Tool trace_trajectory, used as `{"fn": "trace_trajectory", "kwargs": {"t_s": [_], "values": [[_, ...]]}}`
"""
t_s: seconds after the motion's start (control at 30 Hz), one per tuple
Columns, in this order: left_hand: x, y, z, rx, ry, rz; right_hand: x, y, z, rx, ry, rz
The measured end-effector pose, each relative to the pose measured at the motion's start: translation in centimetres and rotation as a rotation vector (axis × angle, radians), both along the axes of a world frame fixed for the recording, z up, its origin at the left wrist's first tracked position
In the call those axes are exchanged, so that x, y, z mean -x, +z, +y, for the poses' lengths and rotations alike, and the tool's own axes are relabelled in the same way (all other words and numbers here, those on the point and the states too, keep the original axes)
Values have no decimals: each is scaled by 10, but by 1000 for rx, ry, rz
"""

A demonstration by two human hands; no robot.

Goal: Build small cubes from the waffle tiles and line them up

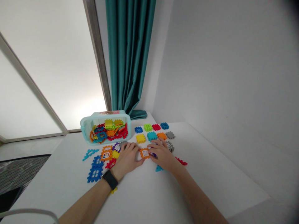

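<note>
An orange interlocking building tile [144,153] with a white window insert lies flat on the white table between my hands. My left hand [128,156] has its thumb and forefinger at the tile's left edge, with the fingers curled. From the other side, my right hand [161,153] bends its fingers around the right edge. A purple tile [153,154] shows partly under the right fingers. Beyond that hand sits a grey window tile [170,146], half covered. Just below the right wrist, a teal triangular piece [159,168] and a red piece [181,161] stick out.
Behind my left hand stands a pale blue bin [106,116] of mixed tiles. Rows of coloured tiles, including a yellow one [140,138], lie beyond my hands. Blue window tiles [95,174] and orange window tiles [106,153] lie left. A wall [221,93] borders the right side.
</note>
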State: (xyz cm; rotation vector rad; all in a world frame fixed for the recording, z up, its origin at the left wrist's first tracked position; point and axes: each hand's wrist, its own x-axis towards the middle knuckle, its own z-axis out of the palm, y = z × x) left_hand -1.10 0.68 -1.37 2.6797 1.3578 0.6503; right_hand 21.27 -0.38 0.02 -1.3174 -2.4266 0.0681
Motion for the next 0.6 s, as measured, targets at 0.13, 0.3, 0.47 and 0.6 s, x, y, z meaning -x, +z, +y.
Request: {"fn": "trace_trajectory", "kwargs": {"t_s": [0.13,0.3,0.47,0.6], "values": [[0,1,0,-5,-3,4,0,0,-1,-16,2,17],[-1,4,-2,-6,-7,5,2,0,-3,-79,4,26],[0,12,-3,-30,-12,-14,4,-2,-4,-156,-3,66],[7,24,-1,-6,11,-17,7,-2,-4,-182,-24,105]]}}
